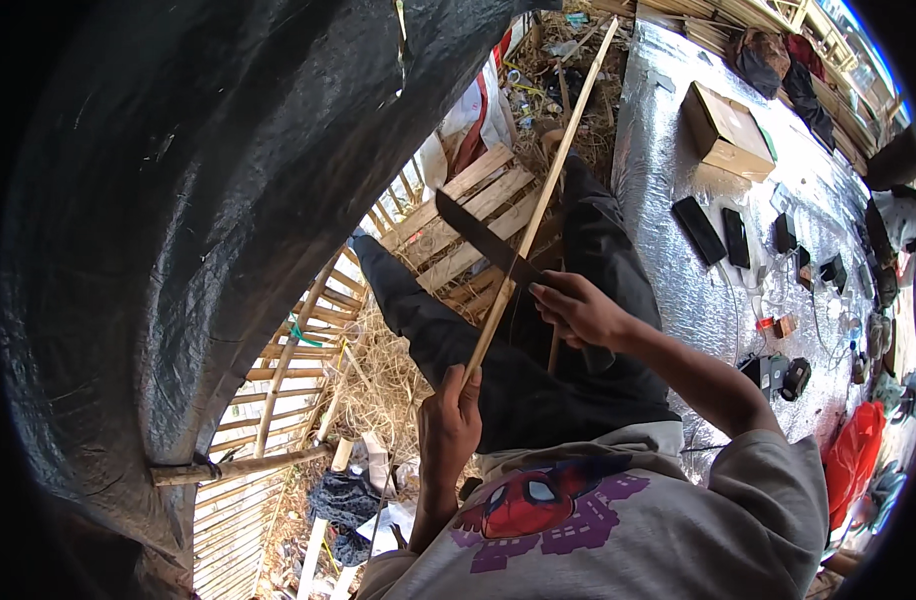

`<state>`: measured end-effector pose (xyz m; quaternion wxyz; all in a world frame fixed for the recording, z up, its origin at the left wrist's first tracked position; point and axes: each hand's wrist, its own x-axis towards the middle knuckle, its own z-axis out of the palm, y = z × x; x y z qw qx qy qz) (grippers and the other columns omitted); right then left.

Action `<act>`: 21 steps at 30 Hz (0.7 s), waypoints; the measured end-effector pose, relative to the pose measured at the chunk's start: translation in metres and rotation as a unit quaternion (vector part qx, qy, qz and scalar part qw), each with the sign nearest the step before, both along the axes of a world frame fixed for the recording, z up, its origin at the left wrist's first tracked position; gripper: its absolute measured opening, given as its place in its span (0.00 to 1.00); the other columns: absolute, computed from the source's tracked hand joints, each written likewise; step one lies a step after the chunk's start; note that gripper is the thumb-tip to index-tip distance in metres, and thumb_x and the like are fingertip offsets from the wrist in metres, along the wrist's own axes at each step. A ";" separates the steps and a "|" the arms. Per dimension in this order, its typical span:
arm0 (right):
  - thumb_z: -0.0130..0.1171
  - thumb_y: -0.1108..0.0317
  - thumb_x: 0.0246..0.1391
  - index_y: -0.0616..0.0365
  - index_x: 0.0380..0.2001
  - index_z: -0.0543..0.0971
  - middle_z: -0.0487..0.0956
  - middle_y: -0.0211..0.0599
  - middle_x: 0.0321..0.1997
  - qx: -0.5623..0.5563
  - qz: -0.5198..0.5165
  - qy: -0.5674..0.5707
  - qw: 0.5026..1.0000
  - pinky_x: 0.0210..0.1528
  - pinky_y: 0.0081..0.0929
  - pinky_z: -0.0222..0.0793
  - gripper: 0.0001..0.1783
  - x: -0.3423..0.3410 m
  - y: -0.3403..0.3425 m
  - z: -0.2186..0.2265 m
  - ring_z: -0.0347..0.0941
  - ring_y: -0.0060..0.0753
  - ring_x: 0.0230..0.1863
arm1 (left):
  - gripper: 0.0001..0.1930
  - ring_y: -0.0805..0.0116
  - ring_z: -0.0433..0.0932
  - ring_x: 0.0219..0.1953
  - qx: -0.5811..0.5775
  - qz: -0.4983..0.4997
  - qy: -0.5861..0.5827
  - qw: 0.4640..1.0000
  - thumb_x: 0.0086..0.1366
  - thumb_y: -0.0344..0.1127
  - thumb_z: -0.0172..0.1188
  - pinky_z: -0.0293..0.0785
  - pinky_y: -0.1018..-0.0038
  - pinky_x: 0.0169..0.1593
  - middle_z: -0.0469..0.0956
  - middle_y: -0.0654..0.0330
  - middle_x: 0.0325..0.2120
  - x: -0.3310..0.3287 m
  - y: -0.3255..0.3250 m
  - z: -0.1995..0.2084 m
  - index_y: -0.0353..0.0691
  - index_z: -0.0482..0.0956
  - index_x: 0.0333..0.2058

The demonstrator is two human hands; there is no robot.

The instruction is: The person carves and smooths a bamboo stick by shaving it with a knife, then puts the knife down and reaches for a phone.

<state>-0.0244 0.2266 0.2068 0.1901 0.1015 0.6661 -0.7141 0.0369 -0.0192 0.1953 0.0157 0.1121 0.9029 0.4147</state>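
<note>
1. Curled fingers of the left hand (450, 422) clasp a long bamboo strip (550, 180) near its closest end.
2. Right hand (582, 312) is wrapped around a machete (483, 237), its dark blade crossing the strip.
3. Above dark trousers (418, 310), the strip slants forward, away from the body.
4. Beyond: a slatted wooden pallet (478, 175); rightward, a silver foil sheet (655, 125) bearing black devices (699, 230) and a cardboard box (730, 130).

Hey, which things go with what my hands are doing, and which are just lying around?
In use:
- long pale strip, in the left hand
- large knife, in the right hand

Lying about:
- cardboard box
- flat black device
- red bundle
</note>
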 end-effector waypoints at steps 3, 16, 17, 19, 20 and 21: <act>0.43 0.56 0.68 0.54 0.31 0.67 0.63 0.22 0.21 -0.004 0.080 -0.045 0.996 0.12 0.17 0.56 0.15 -0.002 0.006 0.005 0.57 0.14 0.13 | 0.11 0.38 0.74 0.22 0.001 0.008 -0.033 0.999 0.70 0.39 0.51 0.62 0.55 0.20 0.73 0.42 0.17 0.007 -0.002 -0.006 0.36 0.73 0.38; 0.44 0.57 0.67 0.57 0.30 0.67 0.63 0.24 0.20 0.005 0.071 -0.091 0.993 0.14 0.19 0.58 0.16 0.013 -0.007 -0.005 0.57 0.15 0.13 | 0.11 0.39 0.74 0.24 -0.015 -0.007 -0.041 0.999 0.70 0.42 0.50 0.62 0.54 0.21 0.73 0.44 0.18 -0.001 0.004 -0.010 0.40 0.72 0.38; 0.44 0.57 0.67 0.57 0.30 0.67 0.63 0.24 0.20 0.003 0.069 -0.095 0.993 0.14 0.19 0.58 0.16 0.014 -0.007 -0.009 0.57 0.15 0.13 | 0.11 0.39 0.74 0.24 -0.017 -0.009 -0.045 0.999 0.70 0.42 0.50 0.62 0.54 0.21 0.73 0.44 0.18 0.001 0.002 -0.009 0.40 0.72 0.38; 0.44 0.57 0.67 0.57 0.30 0.67 0.62 0.23 0.20 0.004 0.015 -0.068 0.998 0.14 0.19 0.56 0.16 0.003 0.003 -0.021 0.56 0.15 0.13 | 0.11 0.39 0.74 0.24 -0.024 0.004 -0.049 0.999 0.70 0.42 0.50 0.62 0.54 0.21 0.73 0.43 0.18 0.001 0.004 -0.004 0.40 0.72 0.38; 0.44 0.56 0.67 0.56 0.30 0.67 0.62 0.23 0.20 -0.008 -0.050 -0.069 0.996 0.14 0.19 0.56 0.16 -0.003 0.010 -0.029 0.56 0.15 0.13 | 0.11 0.40 0.75 0.25 -0.030 0.002 -0.054 0.998 0.70 0.42 0.50 0.63 0.54 0.22 0.74 0.44 0.19 0.001 0.005 -0.005 0.41 0.72 0.38; 0.44 0.56 0.67 0.56 0.30 0.67 0.62 0.23 0.20 -0.011 -0.049 -0.069 0.996 0.14 0.19 0.56 0.16 0.000 0.007 -0.026 0.56 0.15 0.13 | 0.11 0.40 0.75 0.25 -0.032 0.004 -0.055 0.998 0.70 0.42 0.50 0.63 0.54 0.22 0.74 0.44 0.19 0.001 0.005 -0.006 0.41 0.72 0.38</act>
